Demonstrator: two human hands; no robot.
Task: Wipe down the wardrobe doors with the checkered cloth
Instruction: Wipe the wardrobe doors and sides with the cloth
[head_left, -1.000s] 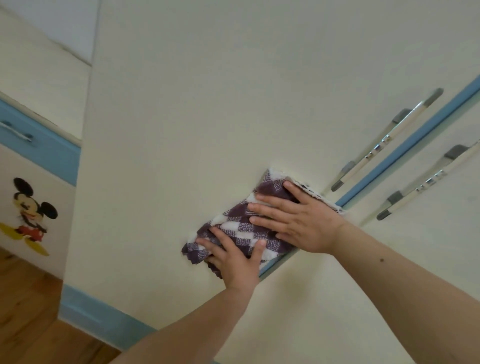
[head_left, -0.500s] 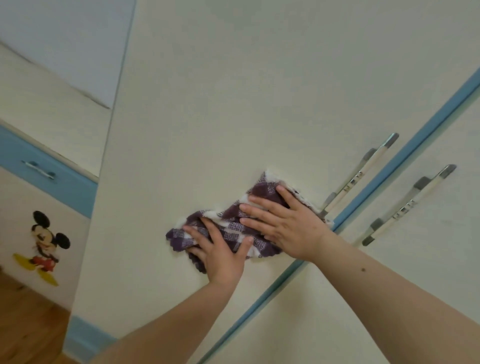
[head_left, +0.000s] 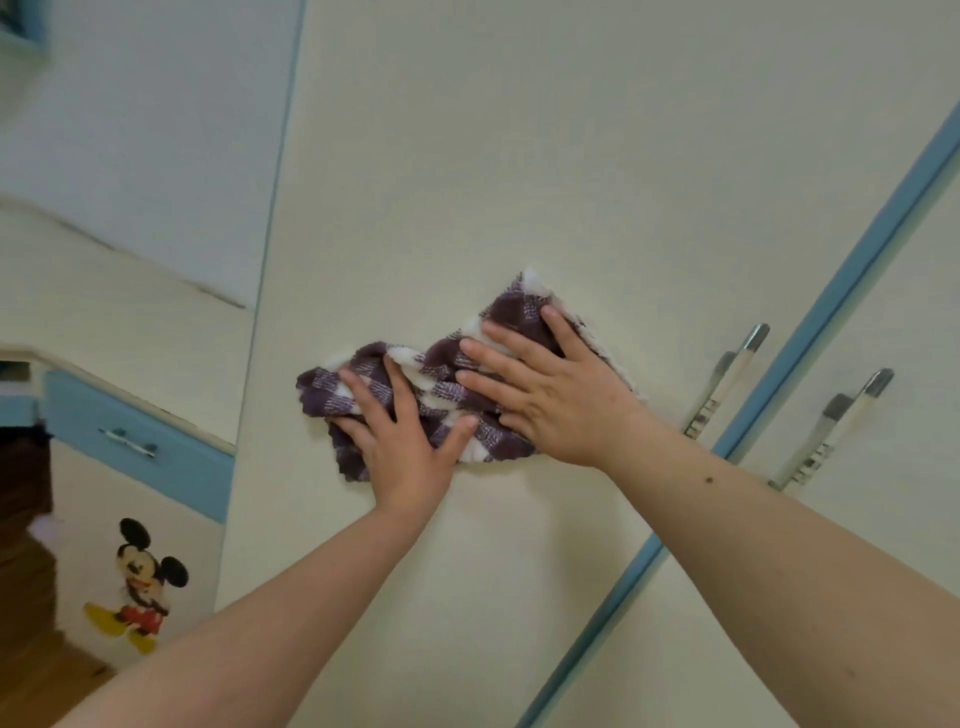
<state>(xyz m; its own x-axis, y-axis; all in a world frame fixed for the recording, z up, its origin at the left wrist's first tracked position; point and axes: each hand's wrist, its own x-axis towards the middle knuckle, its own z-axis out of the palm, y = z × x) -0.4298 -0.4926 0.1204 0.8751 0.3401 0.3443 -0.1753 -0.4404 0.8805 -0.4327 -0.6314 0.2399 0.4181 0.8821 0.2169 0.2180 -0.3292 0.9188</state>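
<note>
A purple-and-white checkered cloth (head_left: 441, 364) lies bunched flat against the cream wardrobe door (head_left: 467, 156). My left hand (head_left: 405, 441) presses on the cloth's lower left part with fingers spread and straight. My right hand (head_left: 550, 395) presses on its upper right part, fingers also straight. Both palms cover much of the cloth. A blue strip (head_left: 831, 322) runs diagonally to the right and divides this door from the neighbouring door (head_left: 909, 286).
Two silver bar handles (head_left: 727, 384) (head_left: 831, 431) sit either side of the blue strip. At the left stands a low cream cabinet with a blue drawer (head_left: 135, 441) and a cartoon mouse sticker (head_left: 140, 587). Wooden floor (head_left: 31, 670) shows at the bottom left.
Both hands have slid the cloth leftward across the door, away from the blue strip and handles. The view has shifted, showing more wall on the left.
</note>
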